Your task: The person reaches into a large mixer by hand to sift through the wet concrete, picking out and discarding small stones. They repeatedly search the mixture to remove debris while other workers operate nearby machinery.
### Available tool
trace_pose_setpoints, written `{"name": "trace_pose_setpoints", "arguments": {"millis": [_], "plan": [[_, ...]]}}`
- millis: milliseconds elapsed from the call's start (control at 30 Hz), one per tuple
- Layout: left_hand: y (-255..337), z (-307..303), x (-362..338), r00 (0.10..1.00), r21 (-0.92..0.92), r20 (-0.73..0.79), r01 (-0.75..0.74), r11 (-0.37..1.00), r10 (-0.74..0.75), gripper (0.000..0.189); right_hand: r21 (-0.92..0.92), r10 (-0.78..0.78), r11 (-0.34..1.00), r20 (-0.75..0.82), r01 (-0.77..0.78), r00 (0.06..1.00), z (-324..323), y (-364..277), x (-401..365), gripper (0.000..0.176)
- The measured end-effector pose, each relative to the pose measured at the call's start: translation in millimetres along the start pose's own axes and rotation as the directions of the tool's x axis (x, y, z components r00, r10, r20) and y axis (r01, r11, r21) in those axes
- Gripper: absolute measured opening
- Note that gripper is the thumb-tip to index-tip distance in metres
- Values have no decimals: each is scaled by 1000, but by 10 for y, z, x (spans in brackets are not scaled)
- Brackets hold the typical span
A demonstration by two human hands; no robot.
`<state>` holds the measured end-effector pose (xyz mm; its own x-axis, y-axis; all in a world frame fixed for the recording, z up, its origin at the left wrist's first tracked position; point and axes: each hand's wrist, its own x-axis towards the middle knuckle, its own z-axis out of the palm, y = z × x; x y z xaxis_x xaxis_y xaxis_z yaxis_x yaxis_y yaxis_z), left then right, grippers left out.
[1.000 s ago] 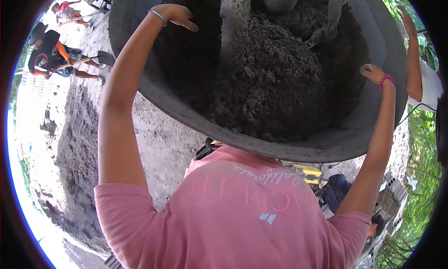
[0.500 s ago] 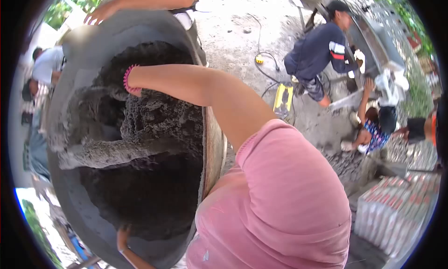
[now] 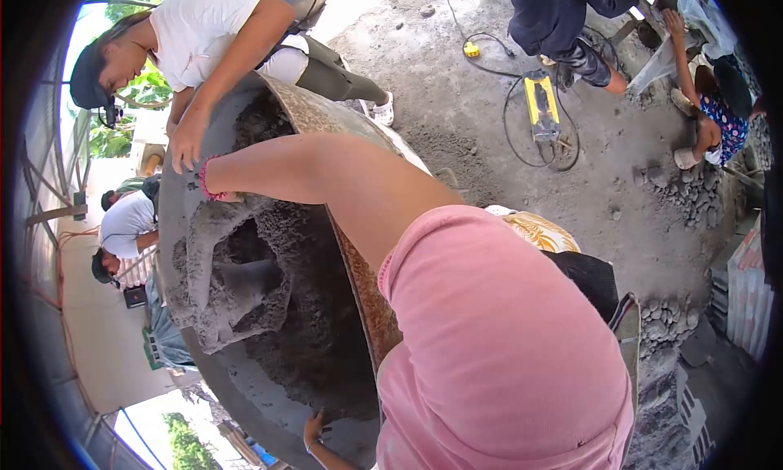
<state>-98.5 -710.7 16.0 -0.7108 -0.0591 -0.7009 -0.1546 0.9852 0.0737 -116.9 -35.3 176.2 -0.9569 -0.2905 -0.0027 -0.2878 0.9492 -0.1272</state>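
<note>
A large round metal drum [image 3: 175,266] with a rusty rim section holds dark grey wet mix [image 3: 314,307] that looks like mortar. A mortar-coated curved piece [image 3: 236,323] crosses its inside. My right arm, in a pink sleeve and with a pink wristband, reaches over the rim. My right hand [image 3: 232,198] points down at the mix, and its fingers are hidden behind the wrist. At the lower end of the drum, my left hand [image 3: 314,431] lies by the inner wall, fingers apart, with nothing visible in it.
A person in a white shirt [image 3: 212,30] leans over the far rim, one hand on it. Others work behind the drum and at upper right. A yellow-and-black device [image 3: 541,107] with a cable lies on the dirt floor. Stones [image 3: 693,197] and stacked wrapped blocks [image 3: 749,295] are at right.
The view has shifted, so the drum sits further right and the person in white shows more fully. My right arm still reaches over the rim. My left hand remains at the lower inner wall.
</note>
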Motion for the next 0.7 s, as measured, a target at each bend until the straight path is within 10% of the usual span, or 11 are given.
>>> {"name": "trace_pose_setpoints", "arguments": {"millis": [700], "plan": [[-273,-185,230,998,-61,-39,-47,997,45,43,143,-153,980,114,137,982,300,-721,-165,35]]}}
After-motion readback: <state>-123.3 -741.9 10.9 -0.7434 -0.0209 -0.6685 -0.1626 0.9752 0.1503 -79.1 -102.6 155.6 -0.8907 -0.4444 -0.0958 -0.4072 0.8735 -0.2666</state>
